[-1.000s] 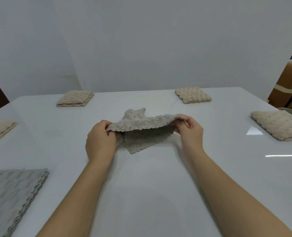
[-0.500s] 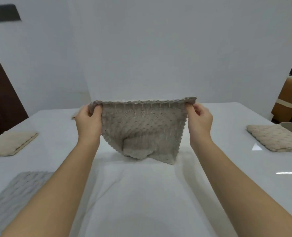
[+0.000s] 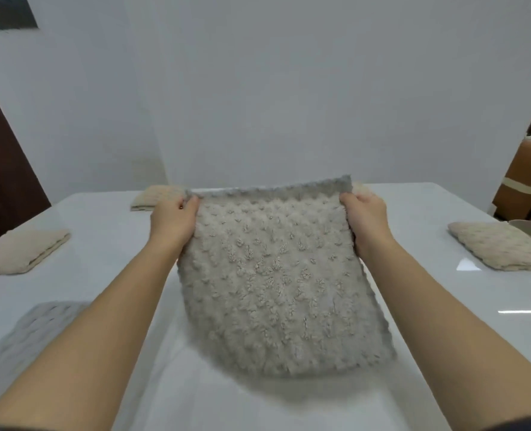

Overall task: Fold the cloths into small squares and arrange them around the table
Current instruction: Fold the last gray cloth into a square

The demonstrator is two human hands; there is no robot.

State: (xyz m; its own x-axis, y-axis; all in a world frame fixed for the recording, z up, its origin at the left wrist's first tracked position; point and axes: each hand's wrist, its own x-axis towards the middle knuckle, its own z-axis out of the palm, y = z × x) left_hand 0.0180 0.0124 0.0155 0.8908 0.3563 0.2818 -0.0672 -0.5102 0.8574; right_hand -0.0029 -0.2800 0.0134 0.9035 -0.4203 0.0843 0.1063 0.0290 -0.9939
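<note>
Near left, a grey square (image 3: 24, 343) lies folded on the table (image 3: 444, 337); over the middle the cloth (image 3: 276, 281) hangs open, not yet folded; left hand (image 3: 172, 222) and right hand (image 3: 366, 225) pinch its top corners; farther, beige squares (image 3: 21, 251) lie folded along the edges; most work seems done.

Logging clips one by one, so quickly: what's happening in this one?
A person holds a beige nubby cloth spread open over the white table, the left hand and right hand each pinching a top corner. It is not yet folded. Folded cloths already lie around it: a left one, a right one, a far one.
</note>
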